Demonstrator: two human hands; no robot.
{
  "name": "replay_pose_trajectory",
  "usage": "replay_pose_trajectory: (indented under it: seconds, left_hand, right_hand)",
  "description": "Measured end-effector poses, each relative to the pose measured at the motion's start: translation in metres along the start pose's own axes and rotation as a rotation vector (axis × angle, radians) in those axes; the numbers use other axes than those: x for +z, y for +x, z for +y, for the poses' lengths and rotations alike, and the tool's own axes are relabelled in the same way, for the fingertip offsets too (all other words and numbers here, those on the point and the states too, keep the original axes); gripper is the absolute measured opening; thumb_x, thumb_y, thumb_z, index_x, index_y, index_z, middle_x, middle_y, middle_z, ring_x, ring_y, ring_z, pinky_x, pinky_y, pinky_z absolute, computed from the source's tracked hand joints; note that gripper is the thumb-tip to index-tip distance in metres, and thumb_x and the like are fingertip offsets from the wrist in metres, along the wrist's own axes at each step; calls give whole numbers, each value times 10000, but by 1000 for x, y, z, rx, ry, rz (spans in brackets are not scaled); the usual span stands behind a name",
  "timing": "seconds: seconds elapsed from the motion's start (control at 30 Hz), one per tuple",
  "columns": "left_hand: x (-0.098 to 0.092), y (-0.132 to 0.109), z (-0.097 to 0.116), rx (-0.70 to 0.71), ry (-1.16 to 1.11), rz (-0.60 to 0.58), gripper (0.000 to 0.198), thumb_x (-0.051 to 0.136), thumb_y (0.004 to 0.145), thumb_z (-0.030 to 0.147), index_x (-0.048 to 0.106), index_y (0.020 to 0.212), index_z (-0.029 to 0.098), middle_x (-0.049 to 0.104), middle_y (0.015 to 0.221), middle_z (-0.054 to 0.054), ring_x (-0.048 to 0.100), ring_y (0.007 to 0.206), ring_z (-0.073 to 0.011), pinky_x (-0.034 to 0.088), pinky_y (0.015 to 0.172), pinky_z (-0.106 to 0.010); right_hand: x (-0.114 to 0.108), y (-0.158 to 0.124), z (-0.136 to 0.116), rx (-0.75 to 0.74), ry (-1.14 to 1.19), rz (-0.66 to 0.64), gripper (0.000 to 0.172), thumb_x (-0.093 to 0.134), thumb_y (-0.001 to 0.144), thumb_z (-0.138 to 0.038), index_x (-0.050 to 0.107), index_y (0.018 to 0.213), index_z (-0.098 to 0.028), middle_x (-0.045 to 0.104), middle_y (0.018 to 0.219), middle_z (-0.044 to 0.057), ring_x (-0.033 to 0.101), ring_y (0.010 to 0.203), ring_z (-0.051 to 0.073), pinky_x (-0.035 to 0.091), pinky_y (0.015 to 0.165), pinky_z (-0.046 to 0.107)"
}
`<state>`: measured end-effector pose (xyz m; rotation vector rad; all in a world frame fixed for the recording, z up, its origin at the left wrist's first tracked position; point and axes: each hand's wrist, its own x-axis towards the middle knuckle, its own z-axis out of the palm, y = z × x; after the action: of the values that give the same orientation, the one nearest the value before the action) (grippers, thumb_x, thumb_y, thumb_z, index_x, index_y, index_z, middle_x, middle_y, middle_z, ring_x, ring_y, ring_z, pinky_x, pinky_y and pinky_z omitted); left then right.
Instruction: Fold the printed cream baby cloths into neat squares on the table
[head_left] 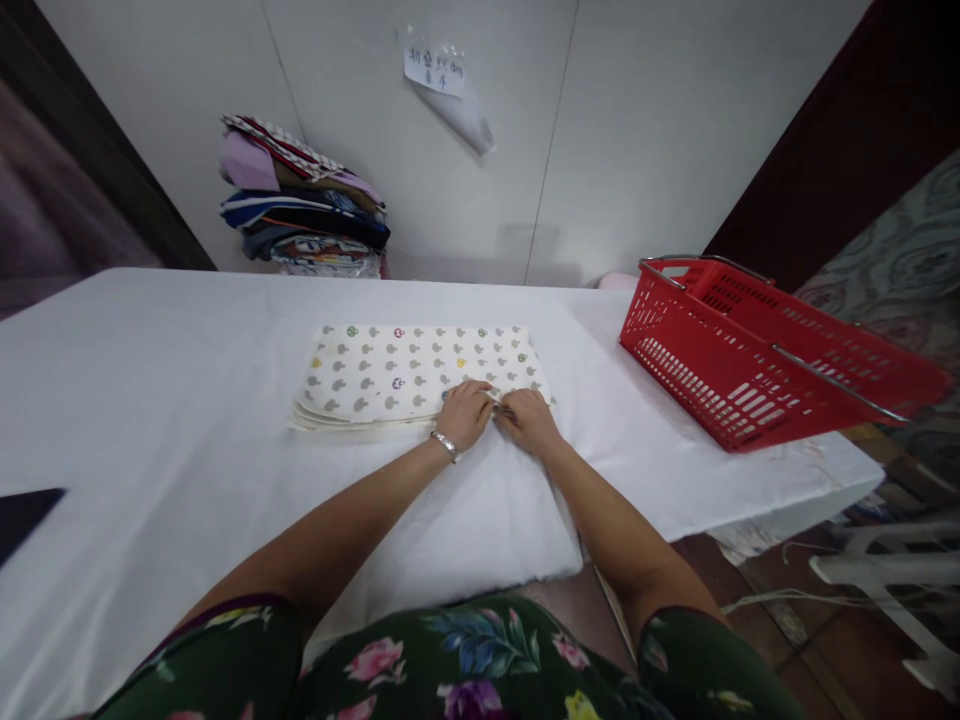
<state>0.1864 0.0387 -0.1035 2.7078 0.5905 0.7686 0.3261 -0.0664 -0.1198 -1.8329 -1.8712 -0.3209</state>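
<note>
A cream cloth with small grey, green, purple and yellow prints lies folded in layers on the white-covered table. My left hand, with a silver bracelet at the wrist, grips the cloth's near edge right of its middle. Close beside it, my right hand pinches the same edge near the right corner. The fingertips of both hands almost meet, and the bit of edge between them is partly hidden.
On the right of the table stands a red plastic basket with metal handles. A stack of folded fabrics is against the wall at back left. A dark flat item lies at the left edge. A white plastic stool is at lower right.
</note>
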Motion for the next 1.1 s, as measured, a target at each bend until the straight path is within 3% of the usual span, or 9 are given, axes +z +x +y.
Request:
replay_pose_trajectory:
  seconds: [0.13,0.3,0.53,0.73,0.9,1.1]
  left_hand:
    - [-1,-1,-1,21,12,-36,203,437,864,241,634,825,210,631,1062,-45,532,1017,-188,385,902,-386]
    - [-7,-10,-12,78,86,-71,171,477,829,199,610,934,221,621,1102,-47,519,1059,-203,370,912,-396]
    - [-23,-22,-28,50,214,-42,121,494,822,208,599,882,206,601,1162,-68,503,1099,-235,358,915,-422]
    - [-26,-22,-33,6,196,-2,155,455,852,228,607,829,204,620,1124,-60,520,1080,-217,372,908,-407]
    - [-27,-26,-29,54,234,8,194,433,851,176,625,860,198,602,1165,-71,501,1113,-224,378,909,-407]
    - [-16,-26,-13,208,288,-13,263,416,859,142,667,884,216,556,1265,-58,454,1192,-222,350,961,-413]
  right_hand:
    - [2,1,3,51,-56,3,144,423,898,-193,563,869,-180,595,827,64,484,829,201,311,754,319]
    - [4,0,6,63,-40,28,177,402,912,-192,577,932,-181,617,877,70,499,868,205,322,791,331]
    - [3,-1,6,49,-66,59,271,384,917,-173,560,1123,-174,621,1003,90,492,947,215,331,835,349]
    - [3,-2,7,15,-75,63,271,417,890,-126,594,1087,-181,614,1007,88,490,936,212,338,825,341]
    - [4,-2,8,8,-66,62,266,422,886,-117,597,1075,-185,611,1000,86,486,945,207,338,824,335]
    - [3,-2,7,-1,-74,69,247,419,899,-153,593,1073,-170,614,986,87,482,928,205,342,812,331]
